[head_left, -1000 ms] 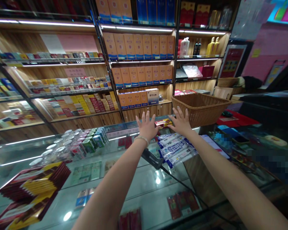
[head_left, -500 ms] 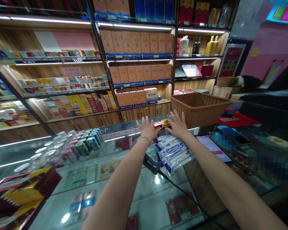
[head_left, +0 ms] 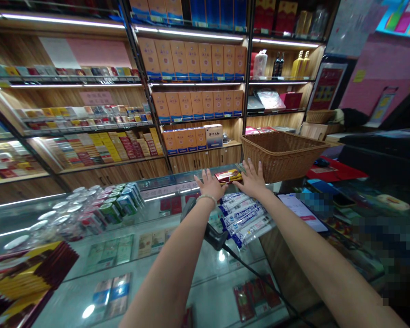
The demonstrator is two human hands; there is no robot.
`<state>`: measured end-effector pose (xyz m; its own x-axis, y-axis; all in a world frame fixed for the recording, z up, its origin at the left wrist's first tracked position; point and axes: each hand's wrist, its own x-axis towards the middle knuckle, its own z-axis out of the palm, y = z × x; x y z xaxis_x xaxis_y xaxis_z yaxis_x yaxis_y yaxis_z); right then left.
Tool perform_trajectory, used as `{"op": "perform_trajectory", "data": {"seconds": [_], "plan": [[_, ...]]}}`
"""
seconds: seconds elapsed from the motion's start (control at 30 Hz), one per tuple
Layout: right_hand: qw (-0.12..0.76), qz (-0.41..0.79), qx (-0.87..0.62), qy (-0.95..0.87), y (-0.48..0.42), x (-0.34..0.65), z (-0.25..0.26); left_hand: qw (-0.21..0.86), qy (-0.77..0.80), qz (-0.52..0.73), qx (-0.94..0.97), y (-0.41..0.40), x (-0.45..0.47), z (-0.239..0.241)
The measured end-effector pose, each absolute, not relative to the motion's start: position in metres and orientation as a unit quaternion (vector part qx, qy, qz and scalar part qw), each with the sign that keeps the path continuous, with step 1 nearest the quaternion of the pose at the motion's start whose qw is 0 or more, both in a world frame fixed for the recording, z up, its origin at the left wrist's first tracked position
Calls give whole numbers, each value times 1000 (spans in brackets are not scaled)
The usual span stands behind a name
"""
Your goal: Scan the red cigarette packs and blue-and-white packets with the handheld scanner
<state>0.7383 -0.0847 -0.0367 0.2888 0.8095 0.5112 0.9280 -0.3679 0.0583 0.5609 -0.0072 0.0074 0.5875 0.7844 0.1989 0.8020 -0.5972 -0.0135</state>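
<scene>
Both my arms reach far out over a glass counter (head_left: 191, 269). My left hand (head_left: 210, 184) and my right hand (head_left: 252, 178) press from either side against a small red and yellow carton (head_left: 228, 175) lying at the counter's far edge. The fingers of both hands are stretched out against it. Just below my hands lie several long white and blue packets (head_left: 244, 216) in a row. A beaded bracelet circles my left wrist.
A wicker basket (head_left: 283, 154) stands right of my hands. A black barcode scanner (head_left: 212, 234) with a cable lies under my left forearm. Small tins (head_left: 99, 207) crowd the counter's left; red and yellow cartons (head_left: 23, 278) lie near left. Stocked shelves (head_left: 194, 109) fill the back wall.
Both hands have closed in on the red and yellow carton from either side and slid a little farther away. The view has shifted slightly to the right.
</scene>
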Motion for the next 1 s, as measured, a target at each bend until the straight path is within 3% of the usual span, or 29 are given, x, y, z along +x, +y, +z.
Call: {"op": "perform_trajectory", "data": {"seconds": [1.0], "plan": [[111, -276, -782, -548, -97, 727, -14, 63, -396, -77, -913, 4, 563, 29]]}}
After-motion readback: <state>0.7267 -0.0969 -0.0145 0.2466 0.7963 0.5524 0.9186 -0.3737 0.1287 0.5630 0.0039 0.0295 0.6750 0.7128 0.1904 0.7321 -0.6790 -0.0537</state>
